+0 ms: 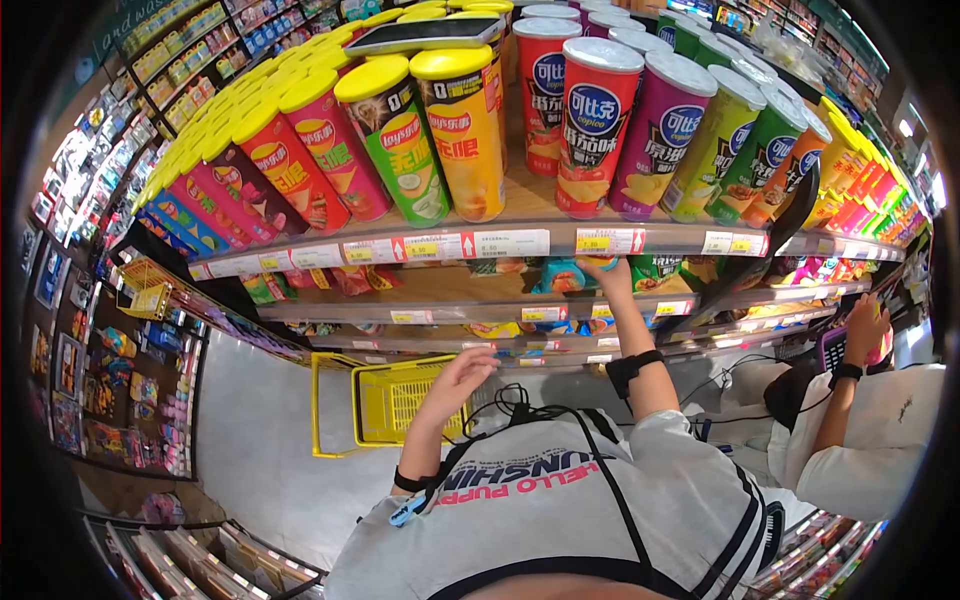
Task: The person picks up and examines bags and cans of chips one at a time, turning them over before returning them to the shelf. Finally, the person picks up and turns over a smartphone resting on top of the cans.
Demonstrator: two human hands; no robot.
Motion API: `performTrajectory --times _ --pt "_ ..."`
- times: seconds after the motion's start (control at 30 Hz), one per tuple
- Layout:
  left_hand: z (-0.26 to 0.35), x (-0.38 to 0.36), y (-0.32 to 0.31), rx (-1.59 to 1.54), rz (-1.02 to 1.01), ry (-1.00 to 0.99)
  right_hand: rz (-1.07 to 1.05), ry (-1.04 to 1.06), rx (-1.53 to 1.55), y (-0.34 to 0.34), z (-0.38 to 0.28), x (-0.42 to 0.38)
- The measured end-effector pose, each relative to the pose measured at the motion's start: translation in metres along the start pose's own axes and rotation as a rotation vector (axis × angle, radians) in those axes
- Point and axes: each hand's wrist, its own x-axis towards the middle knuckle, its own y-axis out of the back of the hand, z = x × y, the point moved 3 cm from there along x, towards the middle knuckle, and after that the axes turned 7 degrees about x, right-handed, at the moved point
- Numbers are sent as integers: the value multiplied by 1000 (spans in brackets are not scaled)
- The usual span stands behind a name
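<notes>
My right hand (606, 272) reaches under the price strip (480, 244) onto the second shelf. Its fingertips are partly hidden by the strip, beside a blue snack bag (563, 276); whether they grip anything cannot be made out. Just right of that hand lies a green bag (655, 272). My left hand (467, 380) hangs in the air before the lower shelves, fingers apart and holding nothing. Below it stands a yellow basket (385, 408). Above, on the top shelf, are a red can (597, 130), a purple can (660, 135) and a yellow-lidded orange can (463, 135).
A phone-like device (425, 35) rests on yellow lids at the top. Another person's hand (868, 325) is at the right, near a keypad-like item (832, 350). Black cables (515, 400) hang before my shirt. Another yellow basket (150, 300) stands at the left.
</notes>
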Motion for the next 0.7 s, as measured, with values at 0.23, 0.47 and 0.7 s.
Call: performTrajectory --times 0.23,0.47,0.7 --pt "-7 13 -8 115 73 -22 -356 -8 29 -28 -55 -46" --pt "-13 19 -19 765 81 -65 -564 45 -117 -34 -39 -117" --pt "-14 18 -22 497 -177 16 -481 321 -279 0 -119 -144"
